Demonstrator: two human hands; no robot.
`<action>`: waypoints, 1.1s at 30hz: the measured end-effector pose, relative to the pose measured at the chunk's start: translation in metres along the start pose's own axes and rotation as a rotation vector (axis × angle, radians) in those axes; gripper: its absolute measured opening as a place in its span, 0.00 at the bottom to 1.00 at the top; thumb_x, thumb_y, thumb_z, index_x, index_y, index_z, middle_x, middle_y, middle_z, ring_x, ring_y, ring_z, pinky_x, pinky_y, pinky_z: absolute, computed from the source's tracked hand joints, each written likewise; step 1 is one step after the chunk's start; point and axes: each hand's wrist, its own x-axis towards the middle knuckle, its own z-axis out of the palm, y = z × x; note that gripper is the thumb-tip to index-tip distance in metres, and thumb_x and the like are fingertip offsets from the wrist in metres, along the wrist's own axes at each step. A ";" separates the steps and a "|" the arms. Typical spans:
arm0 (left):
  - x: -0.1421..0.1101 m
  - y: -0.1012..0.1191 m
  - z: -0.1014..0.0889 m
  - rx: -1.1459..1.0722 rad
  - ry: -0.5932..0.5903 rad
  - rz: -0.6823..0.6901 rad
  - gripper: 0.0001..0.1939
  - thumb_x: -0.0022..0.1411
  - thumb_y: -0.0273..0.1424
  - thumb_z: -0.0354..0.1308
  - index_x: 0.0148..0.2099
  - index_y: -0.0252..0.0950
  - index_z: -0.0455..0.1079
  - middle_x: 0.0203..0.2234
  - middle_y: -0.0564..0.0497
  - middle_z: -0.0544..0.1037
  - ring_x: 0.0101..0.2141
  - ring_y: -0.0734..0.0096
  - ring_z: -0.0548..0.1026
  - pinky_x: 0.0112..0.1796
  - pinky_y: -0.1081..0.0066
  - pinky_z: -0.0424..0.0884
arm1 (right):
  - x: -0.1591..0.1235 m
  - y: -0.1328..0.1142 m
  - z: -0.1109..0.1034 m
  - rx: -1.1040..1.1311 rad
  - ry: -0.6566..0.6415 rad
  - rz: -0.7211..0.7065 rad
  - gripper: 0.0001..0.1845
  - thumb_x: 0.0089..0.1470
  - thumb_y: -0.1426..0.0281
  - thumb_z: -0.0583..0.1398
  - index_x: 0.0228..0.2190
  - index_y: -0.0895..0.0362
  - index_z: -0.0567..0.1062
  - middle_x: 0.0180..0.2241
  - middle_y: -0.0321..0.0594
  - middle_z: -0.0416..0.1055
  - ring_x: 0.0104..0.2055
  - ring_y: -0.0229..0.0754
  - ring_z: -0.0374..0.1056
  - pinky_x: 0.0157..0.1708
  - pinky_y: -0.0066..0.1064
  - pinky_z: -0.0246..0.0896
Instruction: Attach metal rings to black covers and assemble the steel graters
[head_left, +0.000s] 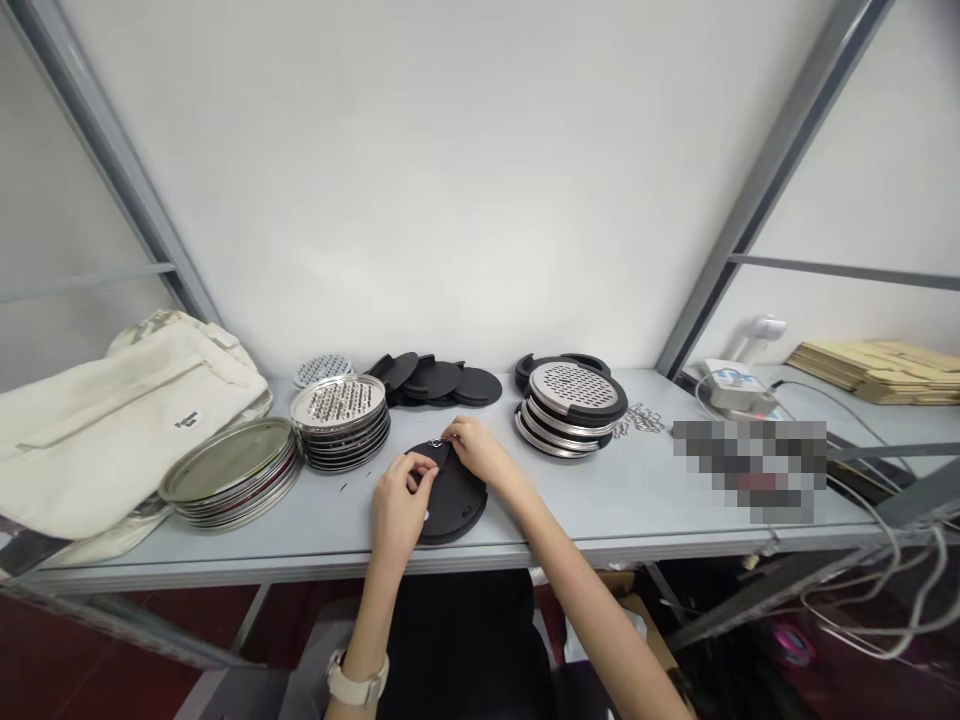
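Note:
A round black disc (454,500) lies on the table in front of me, close to the front edge. My left hand (403,497) rests at its left side, thumb and forefinger pinched together over the disc; what lies between those fingertips is too small to make out. At the disc's far edge my right hand (478,452) pinches a small shiny metal clip (436,442). More such metal clips (642,419) lie in a loose pile on the right, beside a stack of round graters in black holders (576,388).
Left of my hands stand a stack of round metal grater plates (339,402) and a stack of round metal lids (229,460). A cream bag (127,420) lies at far left. Black discs (439,380) lean near the wall. Cables and yellowish flat sheets (877,372) are at right.

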 end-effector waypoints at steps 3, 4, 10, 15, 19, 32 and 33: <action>0.000 0.000 0.000 -0.007 0.000 -0.001 0.05 0.59 0.31 0.54 0.34 0.39 0.71 0.29 0.55 0.74 0.24 0.74 0.66 0.31 0.73 0.62 | 0.000 0.001 0.001 0.007 0.002 -0.007 0.15 0.57 0.84 0.53 0.36 0.64 0.78 0.37 0.47 0.75 0.41 0.41 0.69 0.44 0.29 0.60; 0.000 0.000 0.000 -0.011 -0.001 0.000 0.05 0.59 0.30 0.54 0.34 0.39 0.71 0.29 0.55 0.74 0.24 0.74 0.66 0.30 0.73 0.62 | 0.000 0.000 0.000 0.011 0.000 -0.008 0.14 0.56 0.83 0.53 0.36 0.64 0.78 0.36 0.47 0.75 0.41 0.41 0.69 0.44 0.29 0.61; 0.000 0.000 -0.001 -0.033 -0.008 -0.003 0.04 0.60 0.29 0.54 0.34 0.39 0.71 0.29 0.56 0.74 0.24 0.75 0.66 0.31 0.73 0.62 | 0.001 0.000 -0.004 0.028 -0.015 0.017 0.13 0.56 0.82 0.54 0.35 0.65 0.79 0.36 0.49 0.75 0.39 0.41 0.70 0.43 0.30 0.62; 0.000 0.000 -0.001 -0.019 -0.001 0.009 0.04 0.60 0.30 0.54 0.34 0.39 0.70 0.29 0.56 0.73 0.24 0.75 0.65 0.32 0.73 0.61 | 0.000 0.003 -0.010 0.083 -0.032 0.037 0.14 0.54 0.83 0.55 0.35 0.62 0.79 0.36 0.46 0.76 0.38 0.41 0.71 0.43 0.31 0.63; -0.002 0.000 -0.002 -0.024 -0.001 0.009 0.04 0.61 0.29 0.54 0.33 0.39 0.70 0.29 0.56 0.73 0.25 0.75 0.65 0.31 0.72 0.61 | -0.001 0.005 -0.013 0.115 -0.045 0.057 0.16 0.52 0.85 0.54 0.35 0.61 0.80 0.37 0.46 0.77 0.40 0.42 0.71 0.42 0.31 0.64; -0.004 0.003 -0.004 -0.068 0.009 0.007 0.04 0.60 0.27 0.55 0.33 0.39 0.69 0.29 0.55 0.73 0.25 0.74 0.66 0.31 0.72 0.61 | -0.003 0.009 -0.014 0.192 -0.042 0.044 0.18 0.49 0.84 0.54 0.38 0.62 0.77 0.34 0.43 0.76 0.35 0.39 0.71 0.39 0.30 0.65; -0.004 0.003 -0.004 -0.069 0.009 0.008 0.04 0.60 0.27 0.55 0.33 0.39 0.69 0.29 0.55 0.73 0.25 0.74 0.66 0.31 0.72 0.61 | -0.004 0.008 -0.015 0.198 -0.043 0.033 0.19 0.49 0.85 0.53 0.40 0.61 0.77 0.34 0.43 0.76 0.34 0.39 0.71 0.39 0.30 0.65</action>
